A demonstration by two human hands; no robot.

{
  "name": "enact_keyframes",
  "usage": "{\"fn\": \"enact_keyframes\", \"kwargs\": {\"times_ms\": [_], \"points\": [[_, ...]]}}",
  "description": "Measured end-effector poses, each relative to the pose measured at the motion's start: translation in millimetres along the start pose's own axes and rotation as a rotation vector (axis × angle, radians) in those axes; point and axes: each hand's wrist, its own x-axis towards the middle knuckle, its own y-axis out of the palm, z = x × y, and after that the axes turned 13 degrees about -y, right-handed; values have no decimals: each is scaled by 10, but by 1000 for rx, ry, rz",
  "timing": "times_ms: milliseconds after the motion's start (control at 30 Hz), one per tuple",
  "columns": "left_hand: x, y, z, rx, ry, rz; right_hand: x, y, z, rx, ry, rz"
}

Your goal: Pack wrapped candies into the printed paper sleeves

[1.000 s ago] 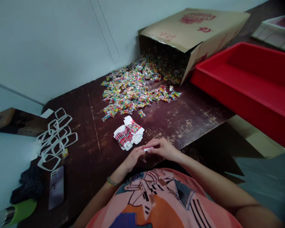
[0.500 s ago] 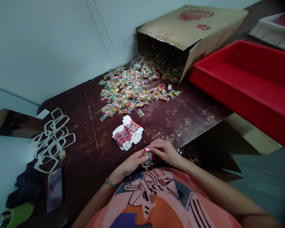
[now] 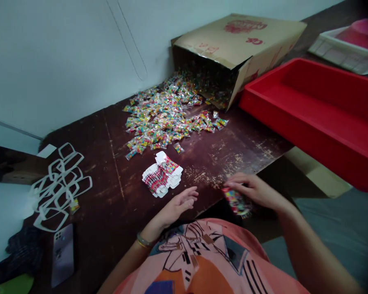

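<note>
My right hand (image 3: pixel 255 190) grips a small colourful box (image 3: pixel 234 201) by its far end, right of the stack of cartons (image 3: pixel 171 178) and nearer my body. My left hand (image 3: pixel 178 205), fingers loosely parted, is just my side of that stack; candy packets (image 3: pixel 164 118) lie beyond it.

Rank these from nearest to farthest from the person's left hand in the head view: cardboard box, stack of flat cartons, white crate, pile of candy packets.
From the left hand:
1. Stack of flat cartons, just beyond the fingers
2. Pile of candy packets, behind the stack
3. Cardboard box, behind and right
4. White crate, far right
</note>
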Motion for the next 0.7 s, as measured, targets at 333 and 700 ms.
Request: {"fn": "enact_keyframes", "kwargs": {"times_ms": [333,700], "points": [[-220,-255,15,-189,16,-296,1512,1252,-138,-325,-142,-26],[-253,-399,131,-158,25,-410,1230,1327,-474,82,72,-348]]}}
